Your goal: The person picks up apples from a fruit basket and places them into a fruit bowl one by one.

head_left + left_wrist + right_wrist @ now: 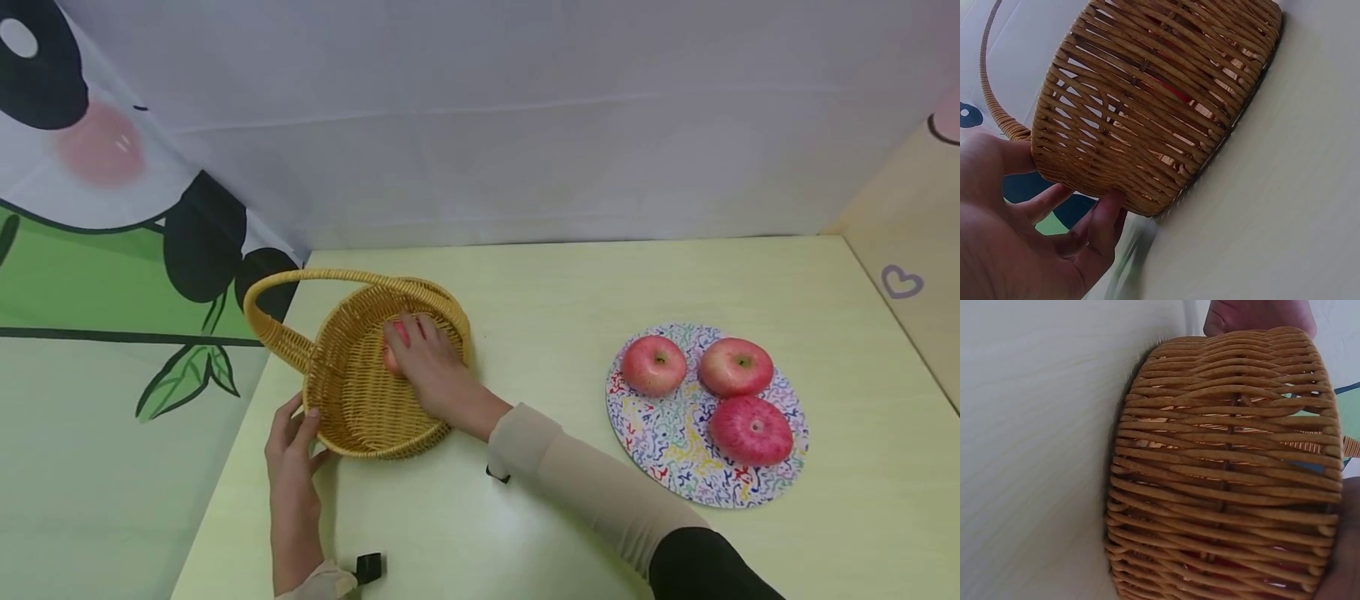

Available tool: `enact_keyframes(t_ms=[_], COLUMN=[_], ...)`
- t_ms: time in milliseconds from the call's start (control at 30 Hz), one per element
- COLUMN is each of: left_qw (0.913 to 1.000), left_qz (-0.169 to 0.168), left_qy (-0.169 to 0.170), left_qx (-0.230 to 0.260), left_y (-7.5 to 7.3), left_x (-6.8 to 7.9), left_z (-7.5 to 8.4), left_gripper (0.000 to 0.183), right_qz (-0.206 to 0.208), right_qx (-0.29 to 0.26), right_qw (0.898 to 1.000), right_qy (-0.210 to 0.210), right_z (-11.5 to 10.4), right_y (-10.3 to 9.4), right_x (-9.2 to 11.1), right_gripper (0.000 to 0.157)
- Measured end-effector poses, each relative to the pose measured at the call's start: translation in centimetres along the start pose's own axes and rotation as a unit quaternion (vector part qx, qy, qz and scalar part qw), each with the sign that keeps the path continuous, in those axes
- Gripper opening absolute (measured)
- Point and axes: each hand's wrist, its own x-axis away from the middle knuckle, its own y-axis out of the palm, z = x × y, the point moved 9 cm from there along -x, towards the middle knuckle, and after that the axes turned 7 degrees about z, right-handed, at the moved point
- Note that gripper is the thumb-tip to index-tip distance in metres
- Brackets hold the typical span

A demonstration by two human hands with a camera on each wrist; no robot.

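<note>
A round wicker basket [371, 417] with a tall arched handle [345, 275] stands on the left part of the table. My left hand [291, 450] grips its near-left side, the thumb at the rim and the fingertips against the woven wall in the left wrist view. Inside the basket, my right hand [435, 371] holds a red apple [392, 362], its fingers bent over the top and covering most of the fruit. Through gaps in the weave, the right wrist view shows only bits of red.
To the right lies a round, colourfully patterned plate [667, 446]. It bears a red apple [654, 366], another red apple [737, 367] and a darker pink, apple-like fruit [751, 430]. A pale cloth wall [525, 167] rises behind the table, and a printed cartoon cloth [90, 275] hangs at left.
</note>
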Motion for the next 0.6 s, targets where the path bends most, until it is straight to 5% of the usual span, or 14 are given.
enact_keyframes(t_ms=[600], left_qw=[0.9999], left_qz=[-0.011], left_qy=[-0.007], left_qx=[-0.003], left_y=[0.13], left_x=[0.16], left_z=[-0.01], left_gripper=[0.049], right_qz=[-0.016], right_qx=[-0.018], right_qw=[0.999], right_qy=[0.021], right_z=[0.06], right_y=[0.45], right_x=[-0.47], right_gripper=[0.081])
